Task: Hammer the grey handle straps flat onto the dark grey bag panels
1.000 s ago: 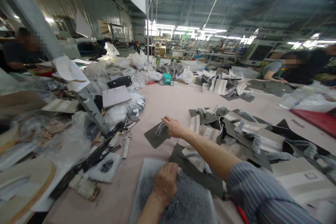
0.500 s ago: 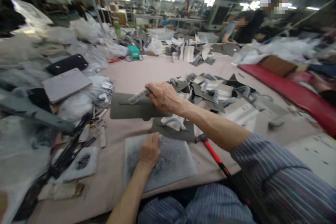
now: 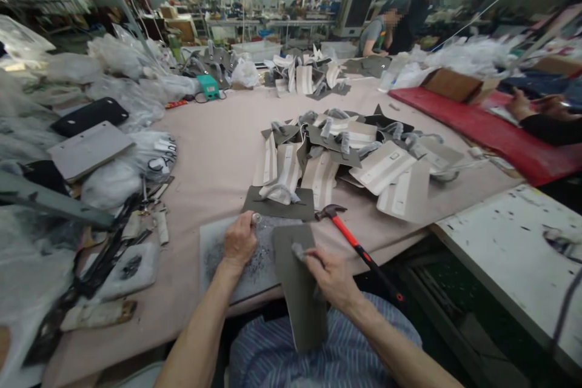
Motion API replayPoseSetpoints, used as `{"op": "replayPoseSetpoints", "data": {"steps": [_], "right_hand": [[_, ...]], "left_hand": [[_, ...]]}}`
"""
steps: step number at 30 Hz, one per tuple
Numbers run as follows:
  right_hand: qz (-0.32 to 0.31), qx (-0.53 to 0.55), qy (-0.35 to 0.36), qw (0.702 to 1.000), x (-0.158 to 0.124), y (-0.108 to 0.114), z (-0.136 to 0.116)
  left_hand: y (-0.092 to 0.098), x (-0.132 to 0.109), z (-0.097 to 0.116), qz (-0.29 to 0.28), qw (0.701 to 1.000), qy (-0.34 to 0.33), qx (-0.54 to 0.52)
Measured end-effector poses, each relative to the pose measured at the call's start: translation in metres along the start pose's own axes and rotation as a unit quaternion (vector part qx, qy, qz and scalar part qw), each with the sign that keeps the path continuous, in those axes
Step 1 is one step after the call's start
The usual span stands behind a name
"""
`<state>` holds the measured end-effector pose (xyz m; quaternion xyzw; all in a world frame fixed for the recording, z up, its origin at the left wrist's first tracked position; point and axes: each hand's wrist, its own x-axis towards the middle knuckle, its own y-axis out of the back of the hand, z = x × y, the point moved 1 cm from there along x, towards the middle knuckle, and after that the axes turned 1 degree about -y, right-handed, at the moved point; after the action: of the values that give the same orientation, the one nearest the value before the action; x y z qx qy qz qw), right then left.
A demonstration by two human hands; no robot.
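My left hand [image 3: 239,241] is closed around a small metal tool [image 3: 257,219], whose round end shows above the fist, over a translucent cutting pad [image 3: 213,267] with dark marks. In my right hand [image 3: 331,276] is the plastic-wrapped handle of a flat grey-green panel [image 3: 297,297], which hangs over the pad's right edge and my lap. Just beyond the pad lies another grey-green panel [image 3: 302,195] with a wrapped handle. A hammer [image 3: 348,233] with a red and black grip rests to the right, its head beside that panel.
A pile of panels [image 3: 336,139] covers the middle of the table [image 3: 218,145]. Plastic bags and tools lie at the left, a red sheet [image 3: 454,124] at the right. A white marked board [image 3: 513,254] stands at lower right. People are at the far right.
My right hand has come back toward my lap with the panel, which has turned from lying crosswise to pointing at me. My left hand still grips the tool. The view has shifted to the right.
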<state>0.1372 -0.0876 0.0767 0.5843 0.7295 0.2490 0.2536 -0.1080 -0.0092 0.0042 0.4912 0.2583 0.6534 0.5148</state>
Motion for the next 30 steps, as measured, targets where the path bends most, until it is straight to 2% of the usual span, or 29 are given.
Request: {"op": "replayPoseSetpoints", "data": {"steps": [2,3,4,5,8,9,10,11,13,14,15,16,17,19,21,23,26,30], "right_hand": [[-0.133,0.092,0.091,0.983,-0.015,0.001,-0.001],[-0.165,0.124,0.133,0.969,-0.019,0.005,-0.001],[-0.16,0.145,0.153,0.964,-0.019,0.01,0.0],[-0.113,0.155,0.15,0.97,-0.017,0.016,0.002],[0.126,0.127,0.059,0.982,0.0,0.031,0.014],[0.169,0.104,0.033,0.98,0.005,0.033,0.016],[0.171,0.08,0.023,0.982,0.008,0.033,0.016],[0.126,0.059,0.032,0.99,0.008,0.03,0.014],[-0.054,0.051,0.1,0.992,0.001,0.02,0.004],[-0.147,0.072,0.139,0.977,-0.006,0.014,-0.003],[-0.213,0.106,0.164,0.957,-0.013,0.009,-0.009],[-0.24,0.147,0.169,0.945,-0.018,0.005,-0.014],[-0.226,0.186,0.154,0.944,-0.022,0.003,-0.016],[-0.123,0.212,0.105,0.964,-0.022,0.001,-0.014],[-0.008,0.144,0.084,0.986,-0.016,0.002,-0.005],[0.063,0.028,0.083,0.994,-0.009,0.003,0.007],[0.091,-0.09,0.079,0.989,-0.002,-0.001,0.02],[0.091,-0.135,0.059,0.985,0.0,-0.011,0.025]], "left_hand": [[0.0,-0.001,0.001,0.006,1.0,0.016,0.004],[0.0,-0.002,0.001,0.008,1.0,0.022,0.007],[0.0,-0.003,0.002,0.009,1.0,0.023,0.008],[0.0,-0.003,0.002,0.007,1.0,0.023,0.009],[0.001,-0.003,0.005,0.002,1.0,0.022,0.011],[0.001,-0.003,0.006,0.004,1.0,0.025,0.014],[0.002,-0.002,0.006,0.005,0.999,0.029,0.018],[0.002,-0.002,0.007,0.007,0.999,0.032,0.023],[0.003,-0.001,0.009,0.004,0.999,0.033,0.033],[0.003,-0.001,0.01,0.003,0.999,0.034,0.036],[0.004,-0.002,0.01,0.003,0.999,0.034,0.038],[0.004,-0.002,0.011,0.004,0.999,0.034,0.037],[0.005,-0.002,0.011,0.005,0.999,0.036,0.036],[0.005,-0.003,0.011,0.007,0.999,0.041,0.029],[0.005,-0.003,0.011,0.006,0.999,0.045,0.021],[0.004,-0.003,0.011,0.004,0.999,0.046,0.012],[0.005,-0.002,0.009,0.01,0.998,0.068,-0.004],[0.017,0.004,0.012,0.047,0.987,0.14,-0.068]]}}
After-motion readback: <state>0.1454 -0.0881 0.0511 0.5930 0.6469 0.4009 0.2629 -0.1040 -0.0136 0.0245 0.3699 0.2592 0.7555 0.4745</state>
